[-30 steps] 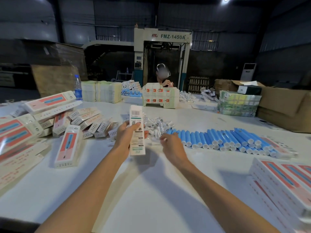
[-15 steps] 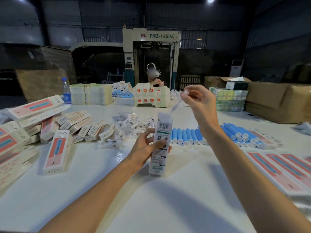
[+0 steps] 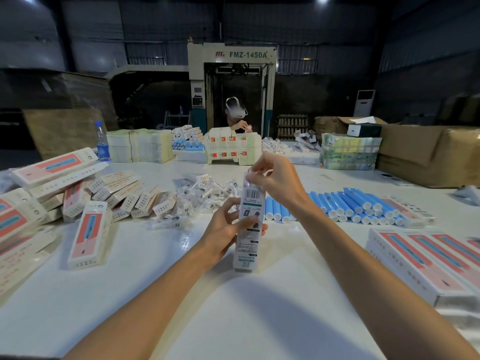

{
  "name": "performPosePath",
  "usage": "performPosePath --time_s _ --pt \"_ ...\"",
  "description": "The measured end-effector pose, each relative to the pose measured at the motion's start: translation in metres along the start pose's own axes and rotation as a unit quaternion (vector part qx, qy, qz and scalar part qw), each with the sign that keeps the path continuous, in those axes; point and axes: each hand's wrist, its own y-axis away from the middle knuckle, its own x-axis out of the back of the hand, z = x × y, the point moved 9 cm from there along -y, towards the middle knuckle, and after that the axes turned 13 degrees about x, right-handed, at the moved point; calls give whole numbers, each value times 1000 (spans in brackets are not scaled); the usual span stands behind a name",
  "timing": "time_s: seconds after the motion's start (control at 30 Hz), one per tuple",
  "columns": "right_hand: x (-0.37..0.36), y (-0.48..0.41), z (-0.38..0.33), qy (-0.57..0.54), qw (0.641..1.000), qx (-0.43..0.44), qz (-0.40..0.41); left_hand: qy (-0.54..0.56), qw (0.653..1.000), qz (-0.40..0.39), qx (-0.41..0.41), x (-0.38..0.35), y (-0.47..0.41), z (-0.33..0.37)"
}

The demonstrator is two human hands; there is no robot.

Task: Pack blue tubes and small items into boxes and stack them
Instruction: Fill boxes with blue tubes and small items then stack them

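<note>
My left hand (image 3: pixel 228 227) grips a tall white printed box (image 3: pixel 248 229) that stands upright on the white table (image 3: pixel 181 307), barcode side toward me. At the box's open top, my right hand (image 3: pixel 275 178) pinches a small clear packet (image 3: pixel 248 175). Behind the box lies a row of blue tubes (image 3: pixel 345 206) with white caps. A heap of small clear-bagged items (image 3: pixel 205 194) sits behind my left hand.
Pink-and-blue boxes (image 3: pixel 88 233) are piled at the left and stacked at the right (image 3: pixel 426 261). Flat carton stacks (image 3: pixel 140 145), a water bottle (image 3: pixel 102 142) and cardboard cartons (image 3: pixel 428 154) line the far edge, where another person (image 3: pixel 237 118) works.
My right hand came down from raised above the table to the top of the box, bringing the small packet with it. My left hand kept hold of the upright box.
</note>
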Motion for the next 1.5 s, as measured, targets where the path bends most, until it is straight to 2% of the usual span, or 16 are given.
performPosePath --time_s 0.1,0.17,0.3,0.33,0.43,0.5,0.6,0.77,1.13,1.23,1.4,1.5 --pt "-9 5 -1 81 995 38 -46 -3 1000 -2 -2 -1 0 0" --pt "-10 12 6 86 994 37 -50 1 1000 -3 -6 -1 -1 -1" --pt "12 35 26 -8 996 -17 89 -26 999 27 -18 4 -1 2" --pt "11 43 33 -38 994 -36 99 -35 998 36 -25 6 0 4" --pt "-9 62 46 -123 988 -81 43 -48 996 63 -51 9 1 10" --pt "-21 72 45 -161 985 -66 14 -74 991 76 -81 9 3 16" --pt "-26 78 44 -172 984 -32 19 -91 987 75 -108 9 4 20" --pt "-26 77 44 -204 979 -21 9 -151 975 50 -153 5 7 30" --pt "-25 73 41 -171 985 -3 -20 -198 963 59 -175 0 10 35" --pt "-24 73 44 -170 985 -11 -30 -207 960 60 -181 -3 12 37" --pt "-6 58 49 -256 963 -58 60 -229 955 55 -181 -8 13 39" --pt "-6 46 51 -231 969 -82 18 -231 957 46 -170 -9 13 38"
